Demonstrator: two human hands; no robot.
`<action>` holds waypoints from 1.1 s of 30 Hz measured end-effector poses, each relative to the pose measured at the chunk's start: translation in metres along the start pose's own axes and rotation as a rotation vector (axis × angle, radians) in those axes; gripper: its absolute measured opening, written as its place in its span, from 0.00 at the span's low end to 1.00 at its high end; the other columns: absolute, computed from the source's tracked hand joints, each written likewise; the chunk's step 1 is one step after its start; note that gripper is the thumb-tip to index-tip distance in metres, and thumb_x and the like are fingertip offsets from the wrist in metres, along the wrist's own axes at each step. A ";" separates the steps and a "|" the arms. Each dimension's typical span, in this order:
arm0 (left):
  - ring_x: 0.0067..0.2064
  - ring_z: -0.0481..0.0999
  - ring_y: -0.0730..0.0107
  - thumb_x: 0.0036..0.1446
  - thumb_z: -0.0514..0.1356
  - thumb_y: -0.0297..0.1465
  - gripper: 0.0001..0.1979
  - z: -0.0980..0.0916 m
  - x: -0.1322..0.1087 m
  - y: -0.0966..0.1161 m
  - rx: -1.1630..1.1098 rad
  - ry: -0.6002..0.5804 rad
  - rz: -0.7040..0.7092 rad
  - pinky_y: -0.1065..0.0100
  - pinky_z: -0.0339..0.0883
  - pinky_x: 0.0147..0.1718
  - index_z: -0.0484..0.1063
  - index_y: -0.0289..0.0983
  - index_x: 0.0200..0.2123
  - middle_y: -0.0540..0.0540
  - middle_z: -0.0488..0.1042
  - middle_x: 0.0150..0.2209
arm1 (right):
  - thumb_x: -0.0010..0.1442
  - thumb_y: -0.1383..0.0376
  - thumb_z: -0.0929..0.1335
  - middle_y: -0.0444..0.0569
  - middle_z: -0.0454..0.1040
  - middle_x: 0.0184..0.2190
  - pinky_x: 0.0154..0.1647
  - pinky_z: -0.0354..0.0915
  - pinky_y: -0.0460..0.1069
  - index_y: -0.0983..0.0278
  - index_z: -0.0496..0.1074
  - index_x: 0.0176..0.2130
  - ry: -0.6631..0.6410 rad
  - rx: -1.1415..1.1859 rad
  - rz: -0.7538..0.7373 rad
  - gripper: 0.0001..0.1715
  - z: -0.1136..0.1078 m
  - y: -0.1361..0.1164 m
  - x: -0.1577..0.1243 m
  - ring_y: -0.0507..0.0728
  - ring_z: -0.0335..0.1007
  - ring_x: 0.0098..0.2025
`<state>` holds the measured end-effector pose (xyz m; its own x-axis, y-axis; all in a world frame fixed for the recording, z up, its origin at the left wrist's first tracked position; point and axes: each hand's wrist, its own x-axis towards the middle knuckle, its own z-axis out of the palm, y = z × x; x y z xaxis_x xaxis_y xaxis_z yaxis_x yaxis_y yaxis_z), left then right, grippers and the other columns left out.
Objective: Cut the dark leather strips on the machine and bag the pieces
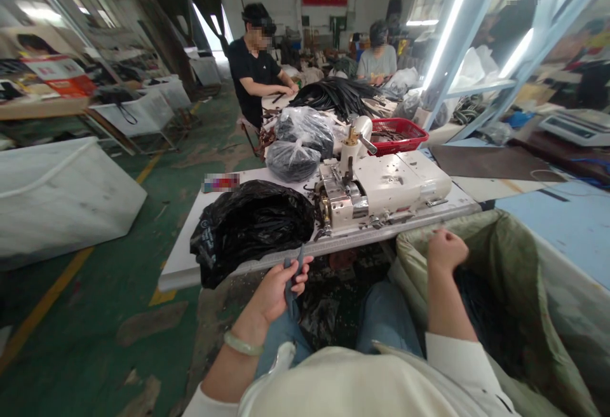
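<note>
Well, from here I look down a big factory room with a green painted floor (pixel 95 321). A person in a black T-shirt (pixel 252 67) stands at the far end of a long white table (pixel 178 274), and a person in a grey T-shirt (pixel 376 61) sits past them. On the table are a big white metal sewing machine (pixel 386 188), a shiny black plastic bag (pixel 248 232), clear plastic bags of black strips (pixel 293 159) and a red plastic basket (pixel 400 134). A big green woven sack (pixel 505 264) sits by the table edge. My left hand (pixel 274 293) grips a thin dark grey strip (pixel 293 277), which stands up out of the fingers, just in front of the table edge. My right hand (pixel 445 252) is curled shut over the sack rim, and I see nothing in it
</note>
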<state>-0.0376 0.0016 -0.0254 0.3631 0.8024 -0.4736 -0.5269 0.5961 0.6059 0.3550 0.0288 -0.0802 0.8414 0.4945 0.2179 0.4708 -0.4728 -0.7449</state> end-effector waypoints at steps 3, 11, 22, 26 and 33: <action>0.28 0.64 0.80 0.56 0.59 0.21 0.08 0.013 0.004 0.003 -0.047 -0.051 -0.050 0.80 0.58 0.20 0.75 0.25 0.39 0.42 0.66 0.32 | 0.56 0.54 0.64 0.79 0.73 0.40 0.38 0.62 0.63 0.81 0.72 0.46 0.248 -0.368 0.106 0.33 -0.052 0.074 0.009 0.77 0.71 0.44; 0.28 0.66 0.78 0.56 0.59 0.23 0.08 0.051 0.016 -0.014 0.016 -0.143 -0.146 0.78 0.60 0.21 0.75 0.26 0.38 0.42 0.68 0.31 | 0.57 0.49 0.67 0.56 0.77 0.42 0.48 0.65 0.56 0.64 0.76 0.43 -0.840 0.589 -0.029 0.24 -0.034 -0.037 -0.089 0.63 0.72 0.46; 0.22 0.59 0.85 0.52 0.66 0.30 0.09 0.042 -0.015 -0.012 0.200 -0.150 -0.167 0.81 0.48 0.17 0.74 0.30 0.35 0.48 0.65 0.28 | 0.52 0.55 0.74 0.50 0.73 0.51 0.35 0.66 0.47 0.62 0.64 0.28 -1.588 1.386 0.416 0.19 0.011 -0.103 -0.170 0.59 0.67 0.53; 0.19 0.50 0.87 0.47 0.69 0.35 0.13 0.041 -0.022 -0.014 0.374 -0.137 -0.077 0.79 0.37 0.16 0.73 0.29 0.29 0.52 0.63 0.23 | 0.56 0.51 0.71 0.50 0.71 0.53 0.34 0.66 0.46 0.61 0.65 0.32 -1.678 1.413 0.412 0.18 0.004 -0.103 -0.170 0.61 0.62 0.59; 0.17 0.54 0.84 0.44 0.68 0.38 0.14 0.043 -0.023 -0.021 0.635 0.090 0.244 0.75 0.42 0.16 0.71 0.33 0.23 0.51 0.68 0.20 | 0.58 0.57 0.71 0.48 0.77 0.41 0.51 0.65 0.52 0.62 0.70 0.38 -1.666 1.361 0.376 0.12 0.002 -0.097 -0.172 0.55 0.72 0.49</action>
<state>-0.0018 -0.0278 -0.0004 0.2114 0.9269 -0.3102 -0.0225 0.3219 0.9465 0.1637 -0.0093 -0.0464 -0.4657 0.8841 -0.0392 -0.6684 -0.3804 -0.6391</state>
